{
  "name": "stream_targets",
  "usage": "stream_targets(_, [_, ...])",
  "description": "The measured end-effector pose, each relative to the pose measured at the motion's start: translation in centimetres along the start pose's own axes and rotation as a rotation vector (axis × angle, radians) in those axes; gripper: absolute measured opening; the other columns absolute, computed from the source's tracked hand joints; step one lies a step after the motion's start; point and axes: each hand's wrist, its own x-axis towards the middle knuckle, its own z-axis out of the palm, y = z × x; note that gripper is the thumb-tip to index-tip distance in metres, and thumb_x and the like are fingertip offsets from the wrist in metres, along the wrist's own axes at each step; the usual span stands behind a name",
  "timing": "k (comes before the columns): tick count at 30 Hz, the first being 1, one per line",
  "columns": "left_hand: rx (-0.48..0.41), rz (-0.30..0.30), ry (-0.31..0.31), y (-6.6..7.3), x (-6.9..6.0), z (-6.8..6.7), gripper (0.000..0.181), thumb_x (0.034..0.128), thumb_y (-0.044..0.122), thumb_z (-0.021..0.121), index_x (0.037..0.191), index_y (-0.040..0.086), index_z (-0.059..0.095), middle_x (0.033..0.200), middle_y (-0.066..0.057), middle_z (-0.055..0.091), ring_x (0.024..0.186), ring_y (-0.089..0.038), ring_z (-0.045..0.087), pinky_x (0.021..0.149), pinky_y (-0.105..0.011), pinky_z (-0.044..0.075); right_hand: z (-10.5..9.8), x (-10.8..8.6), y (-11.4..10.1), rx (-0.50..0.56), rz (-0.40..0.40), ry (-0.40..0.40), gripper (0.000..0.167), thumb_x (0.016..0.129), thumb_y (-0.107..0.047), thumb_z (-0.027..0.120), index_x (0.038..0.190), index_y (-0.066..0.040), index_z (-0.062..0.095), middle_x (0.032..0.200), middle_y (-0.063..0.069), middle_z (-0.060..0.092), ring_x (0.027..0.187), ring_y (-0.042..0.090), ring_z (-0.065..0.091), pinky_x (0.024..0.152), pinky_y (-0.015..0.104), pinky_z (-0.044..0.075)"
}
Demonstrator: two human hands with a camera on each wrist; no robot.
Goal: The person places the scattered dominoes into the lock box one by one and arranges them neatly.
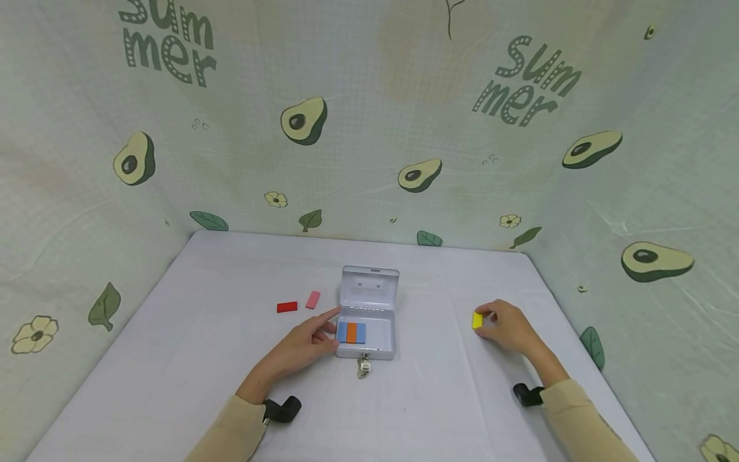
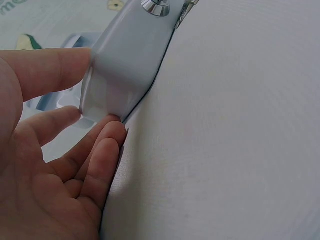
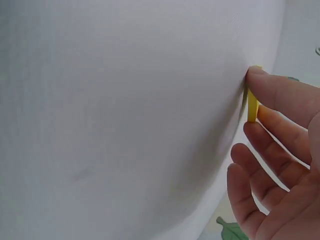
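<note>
On the white cloth-covered table (image 1: 427, 398), a pale-grey metal-looking box (image 1: 381, 355), lid raised, has the left hand (image 1: 300, 347) touching its left side, thumb and forefinger apart. Well right of the box, the right hand (image 1: 509, 327) pinches a yellow rectangular block (image 1: 477, 320), likely light, stiff, smooth, best held by its ends.

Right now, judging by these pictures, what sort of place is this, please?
Probably a screened-off tabletop workspace, perhaps for recording: avocado-printed fabric stands behind and beside a white-covered table, and a black device sits at each of the person's wrists.
</note>
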Motion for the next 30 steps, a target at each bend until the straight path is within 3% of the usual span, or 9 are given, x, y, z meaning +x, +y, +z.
stream_targets(20, [-0.025, 0.004, -0.006, 0.1, -0.1, -0.1, 0.07, 0.099, 0.027, 0.075, 0.162, 0.024, 0.046, 0.131, -0.004, 0.064, 0.104, -0.016, 0.061, 0.089, -0.033, 0.054, 0.2, 0.5, -4.8, 0.009, -0.073, 0.006, 0.04, 0.086, -0.011, 0.088, 0.122, -0.002, 0.075, 0.114, 0.011, 0.072, 0.104, 0.033, 0.064, 0.087, 0.047, 0.055])
stream_targets(30, [-0.018, 0.003, 0.002, 0.0, 0.0, 0.0, 0.07, 0.0987, 0.027, 0.075, 0.162, 0.024, 0.047, 0.131, -0.003, 0.064, 0.104, -0.017, 0.06, 0.09, -0.034, 0.053, 0.7, 0.9, -7.2, 0.027, -0.112, 0.0, 0.04, 0.086, -0.012, 0.089, 0.123, -0.005, 0.075, 0.116, 0.008, 0.071, 0.105, 0.031, 0.064, 0.086, 0.044, 0.055])
